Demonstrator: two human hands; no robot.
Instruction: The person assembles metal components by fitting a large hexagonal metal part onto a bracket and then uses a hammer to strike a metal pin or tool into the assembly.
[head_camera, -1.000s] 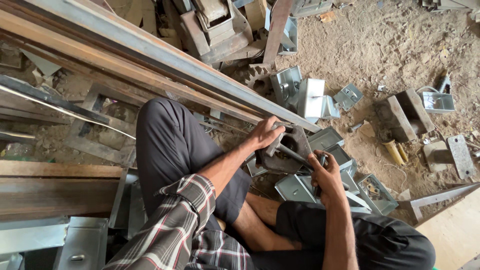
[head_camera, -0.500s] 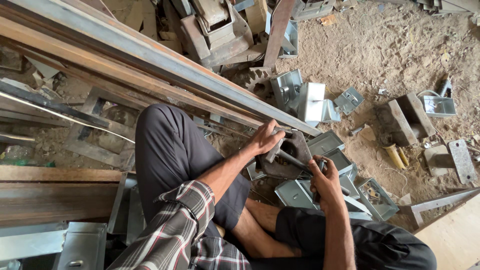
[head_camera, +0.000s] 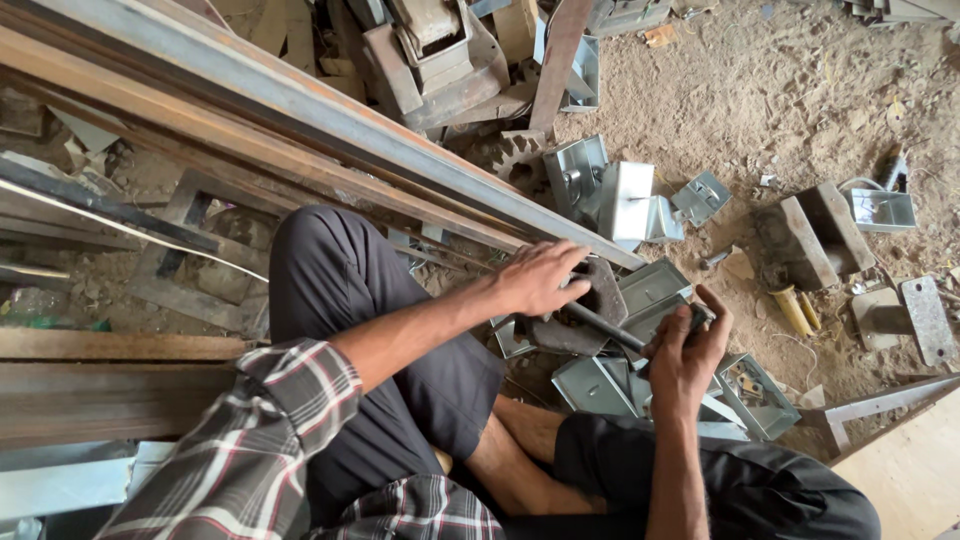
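Observation:
I sit on the ground with my knees spread. My left hand presses down on a dark, thick metal block in front of me. My right hand is shut on the handle of a dark metal rod-shaped tool that runs from the hand to the block under my left hand. Its working end is hidden by my fingers. Several grey folded sheet-metal boxes lie around and under the block.
Long rusty steel beams run diagonally across the left. A toothed gear, more galvanised boxes and scrap lie beyond. A brown brick-like block, a yellow object and a flat plate rest on sandy ground at the right.
My left hand has shifted from gripping the block's edge to lying flat over it. The right hand and tool stay in nearly the same place.

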